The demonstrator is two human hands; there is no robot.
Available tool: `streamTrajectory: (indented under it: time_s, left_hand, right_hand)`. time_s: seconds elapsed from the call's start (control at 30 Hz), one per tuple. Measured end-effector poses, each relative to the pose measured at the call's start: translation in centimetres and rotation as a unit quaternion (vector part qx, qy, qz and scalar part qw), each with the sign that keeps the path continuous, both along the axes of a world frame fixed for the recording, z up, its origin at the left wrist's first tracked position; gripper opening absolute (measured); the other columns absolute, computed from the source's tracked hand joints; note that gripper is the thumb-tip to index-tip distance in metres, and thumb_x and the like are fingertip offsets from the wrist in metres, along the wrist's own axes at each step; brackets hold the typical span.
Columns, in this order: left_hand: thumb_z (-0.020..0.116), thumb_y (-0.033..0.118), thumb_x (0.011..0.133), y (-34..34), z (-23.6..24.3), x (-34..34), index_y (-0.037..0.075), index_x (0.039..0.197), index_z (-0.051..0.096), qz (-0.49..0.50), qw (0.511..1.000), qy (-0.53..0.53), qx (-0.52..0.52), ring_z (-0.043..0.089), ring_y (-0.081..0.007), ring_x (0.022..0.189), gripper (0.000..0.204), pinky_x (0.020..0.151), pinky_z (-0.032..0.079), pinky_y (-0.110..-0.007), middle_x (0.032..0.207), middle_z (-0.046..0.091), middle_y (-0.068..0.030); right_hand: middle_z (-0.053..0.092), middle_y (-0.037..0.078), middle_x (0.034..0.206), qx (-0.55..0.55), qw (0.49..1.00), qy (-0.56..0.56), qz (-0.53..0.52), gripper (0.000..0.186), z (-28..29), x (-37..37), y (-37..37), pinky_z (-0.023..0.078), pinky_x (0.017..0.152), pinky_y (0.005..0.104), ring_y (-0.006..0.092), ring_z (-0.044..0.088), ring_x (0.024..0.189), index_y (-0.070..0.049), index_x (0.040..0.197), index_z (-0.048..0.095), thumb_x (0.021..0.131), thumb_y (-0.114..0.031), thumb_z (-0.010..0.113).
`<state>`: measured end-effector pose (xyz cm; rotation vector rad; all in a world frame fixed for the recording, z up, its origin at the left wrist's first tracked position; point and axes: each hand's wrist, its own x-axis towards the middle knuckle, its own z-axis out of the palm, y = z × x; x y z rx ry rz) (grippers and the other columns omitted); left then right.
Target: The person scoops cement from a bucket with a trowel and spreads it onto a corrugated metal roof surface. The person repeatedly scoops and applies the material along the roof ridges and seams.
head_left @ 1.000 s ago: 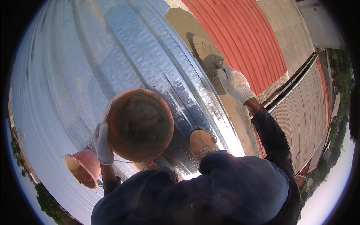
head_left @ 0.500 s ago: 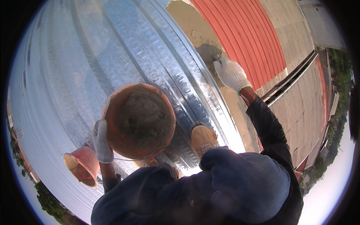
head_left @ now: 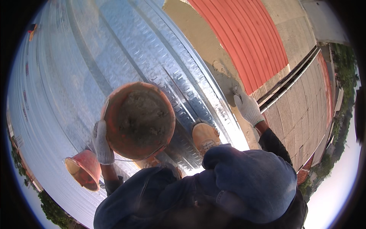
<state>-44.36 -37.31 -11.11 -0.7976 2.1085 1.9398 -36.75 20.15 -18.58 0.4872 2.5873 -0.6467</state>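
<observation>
My left hand (head_left: 102, 144), in a white knit glove, is closed on the side of an orange bucket (head_left: 108, 118) holding wet grey mortar (head_left: 139, 110); its wire handle hangs loose along the lower rim. My right hand (head_left: 248, 108), also gloved, is closed on a small grey-smeared tool (head_left: 236, 90), apparently a trowel, over a strip of mortar (head_left: 206, 45) beside the metal sheet's bright edge. A smaller red bucket (head_left: 82, 170) lies tilted left of my left hand.
I squat on a silvery ribbed metal roof (head_left: 65, 95), a tan shoe (head_left: 203, 139) showing. To the right are red corrugated sheeting (head_left: 244, 42), weathered grey roofing (head_left: 293, 126) and a long dark gap with a pale pipe (head_left: 286, 84). Trees (head_left: 341, 72) line the far edge.
My right hand and tool have moved down and rightward along the mortar strip. The bucket in my left hand has shifted slightly up in the picture.
</observation>
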Motion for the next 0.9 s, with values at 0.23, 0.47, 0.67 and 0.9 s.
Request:
streamTrajectory:
  time_s: [0.23, 0.47, 0.67, 0.9]
  left_hand:
    - [0.066, 0.035, 0.117, -1.4, 0.3, 0.4, 0.007, 0.129, 0.075, -0.030, 0.999, -0.016, 0.010, 0.066, -0.0123, 0.112, 0.032, 0.101, 0.055, -0.033, 0.123, 0.074, -0.0006]
    - [0.065, 0.035, 0.117, -2.1, -0.2, 0.5, 0.007, 0.131, 0.073, -0.034, 0.999, -0.029, 0.013, 0.066, -0.0116, 0.112, 0.032, 0.101, 0.056, -0.034, 0.125, 0.073, -0.0010]
    - [0.067, 0.038, 0.114, 1.4, 2.3, 0.1, 0.007, 0.106, 0.069, 0.013, 0.999, -0.038, -0.031, 0.057, -0.0113, 0.099, 0.032, 0.091, 0.051, -0.033, 0.106, 0.065, -0.0005]
    - [0.065, 0.039, 0.116, -0.4, 1.5, 1.7, 0.004, 0.128, 0.068, 0.042, 0.994, -0.076, -0.061, 0.057, -0.0159, 0.115, 0.037, 0.104, 0.049, -0.037, 0.124, 0.064, -0.0054]
  right_hand:
    - [0.076, 0.019, 0.088, 0.100, 0.987, -0.021, 0.126, 0.042, 1.1, -4.3, 4.8, 0.059, 0.076, 0.0538, 0.0414, 0.077, 0.088, -0.006, 0.109, 0.071, 0.112, -0.046, 0.060]
    - [0.074, 0.017, 0.085, 0.143, 0.951, 0.089, 0.260, 0.043, -1.4, -19.4, 8.7, 0.058, 0.077, 0.0537, 0.0399, 0.074, 0.086, -0.009, 0.105, 0.072, 0.113, -0.050, 0.059]
    - [0.073, 0.016, 0.085, 0.130, 0.936, 0.128, 0.300, 0.049, -3.9, -31.4, 6.9, 0.058, 0.079, 0.0514, 0.0377, 0.073, 0.085, -0.007, 0.107, 0.073, 0.113, -0.054, 0.057]
    - [0.082, 0.023, 0.102, 0.060, 0.976, 0.004, 0.211, 0.061, -0.5, -39.9, 1.5, 0.057, 0.082, 0.0483, 0.0285, 0.076, 0.089, -0.008, 0.117, 0.083, 0.111, -0.062, 0.056]
